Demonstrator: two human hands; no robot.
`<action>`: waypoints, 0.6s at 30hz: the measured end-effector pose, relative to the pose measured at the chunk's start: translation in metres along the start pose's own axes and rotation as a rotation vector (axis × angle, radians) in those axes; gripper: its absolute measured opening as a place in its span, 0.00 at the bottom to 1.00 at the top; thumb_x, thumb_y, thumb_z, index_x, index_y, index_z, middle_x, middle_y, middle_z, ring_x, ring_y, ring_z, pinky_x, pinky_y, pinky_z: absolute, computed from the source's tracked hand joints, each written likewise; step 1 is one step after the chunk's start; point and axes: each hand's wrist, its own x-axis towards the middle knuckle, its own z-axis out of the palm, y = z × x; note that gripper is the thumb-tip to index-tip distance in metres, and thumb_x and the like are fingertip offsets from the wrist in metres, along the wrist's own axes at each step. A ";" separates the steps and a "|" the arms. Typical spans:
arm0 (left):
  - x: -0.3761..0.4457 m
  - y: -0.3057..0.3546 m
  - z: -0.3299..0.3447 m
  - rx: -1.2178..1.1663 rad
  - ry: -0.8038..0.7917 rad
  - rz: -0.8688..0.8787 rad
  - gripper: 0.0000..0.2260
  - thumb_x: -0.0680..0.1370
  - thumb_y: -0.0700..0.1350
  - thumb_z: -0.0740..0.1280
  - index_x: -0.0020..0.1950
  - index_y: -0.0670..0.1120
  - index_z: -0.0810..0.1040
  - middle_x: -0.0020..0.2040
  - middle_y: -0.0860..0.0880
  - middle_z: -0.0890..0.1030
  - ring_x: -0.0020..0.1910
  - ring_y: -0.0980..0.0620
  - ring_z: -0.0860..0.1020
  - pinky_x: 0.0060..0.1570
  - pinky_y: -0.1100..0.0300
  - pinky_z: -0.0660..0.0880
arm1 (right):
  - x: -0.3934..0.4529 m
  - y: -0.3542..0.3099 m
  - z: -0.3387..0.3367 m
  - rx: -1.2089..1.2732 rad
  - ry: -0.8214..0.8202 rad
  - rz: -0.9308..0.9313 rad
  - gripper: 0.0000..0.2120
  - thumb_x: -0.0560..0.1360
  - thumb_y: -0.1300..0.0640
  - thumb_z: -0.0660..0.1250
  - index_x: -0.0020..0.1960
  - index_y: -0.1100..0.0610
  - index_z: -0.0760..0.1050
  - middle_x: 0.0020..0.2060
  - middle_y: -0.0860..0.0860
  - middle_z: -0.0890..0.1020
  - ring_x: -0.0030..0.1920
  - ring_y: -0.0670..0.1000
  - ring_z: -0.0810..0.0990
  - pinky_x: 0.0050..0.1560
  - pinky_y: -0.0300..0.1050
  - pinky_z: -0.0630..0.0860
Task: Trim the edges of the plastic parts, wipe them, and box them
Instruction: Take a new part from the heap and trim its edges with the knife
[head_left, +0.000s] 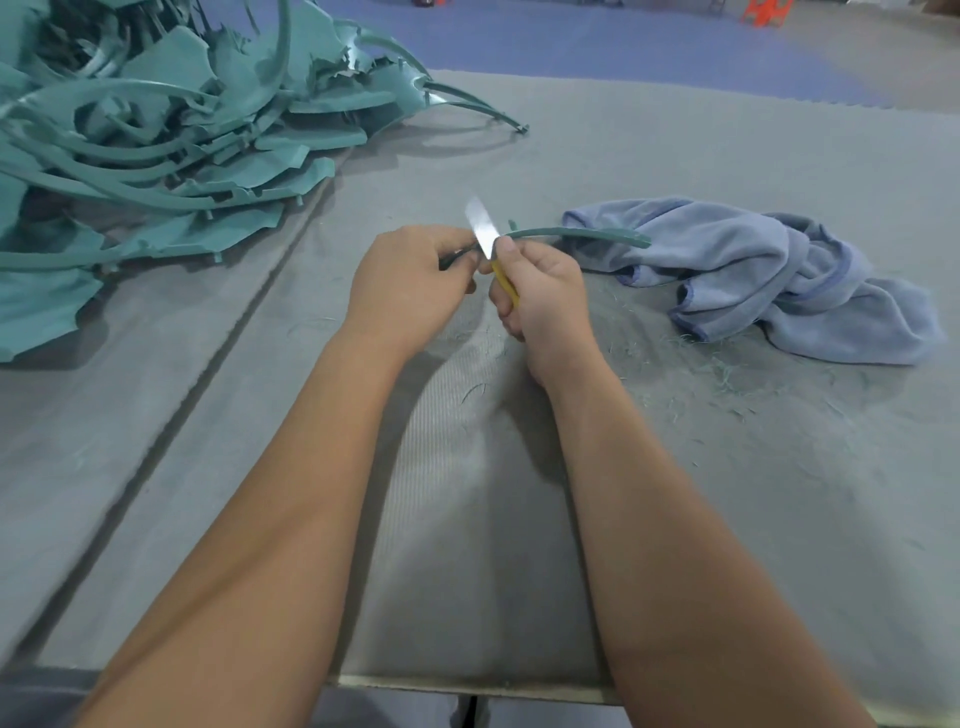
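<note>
Plastic part: one thin, curved green strip (582, 235), held above the middle of the tabletop; its right end reaches over the near-left edge of the cloth, its left end disappears into the left hand.
Left hand: (410, 280) fingers curled round the left end of the strip, gripping it.
Right hand: (540, 293) fingers wrapped round the yellow handle of a knife, thumb up by the strip.
Knife: one (488, 244), its pale blade pointing up and away, crossing the strip just between the two hands; the blade is blurred.
Hands together: side by side, nearly touching, both clamped on what they hold.
Cloth: one crumpled blue-grey cloth (789, 280), lying right of the hands.
Shavings: fine green slivers (727, 374) scattered on the tabletop near and right of the hands; too many and too small to count.
Heap: a tangled pile of teal plastic parts (156, 156) at far left, strips and flat ragged pieces overlapping; the number cannot be told.
Tabletop: grey, ribbed mat (467, 519), with a seam running diagonally on the left.
Containers: none shown in view.
</note>
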 end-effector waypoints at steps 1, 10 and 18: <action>0.000 0.001 -0.001 -0.018 -0.014 0.002 0.09 0.75 0.45 0.63 0.42 0.52 0.83 0.33 0.51 0.82 0.29 0.62 0.74 0.35 0.61 0.68 | 0.000 0.000 0.001 -0.012 -0.023 -0.002 0.16 0.81 0.61 0.59 0.36 0.61 0.73 0.20 0.51 0.66 0.18 0.42 0.61 0.20 0.32 0.58; 0.002 0.006 0.002 -0.306 -0.100 -0.126 0.08 0.77 0.46 0.68 0.41 0.47 0.84 0.26 0.57 0.70 0.28 0.58 0.64 0.30 0.63 0.61 | 0.002 0.004 0.007 -0.016 0.089 -0.015 0.22 0.80 0.62 0.61 0.27 0.54 0.69 0.19 0.45 0.63 0.21 0.43 0.58 0.22 0.34 0.57; -0.003 0.007 0.013 -0.225 0.025 -0.066 0.12 0.75 0.52 0.67 0.39 0.45 0.82 0.28 0.56 0.69 0.29 0.57 0.64 0.33 0.59 0.62 | -0.001 0.006 0.013 -0.099 0.245 -0.111 0.25 0.79 0.62 0.63 0.25 0.53 0.62 0.23 0.48 0.62 0.27 0.46 0.59 0.28 0.39 0.58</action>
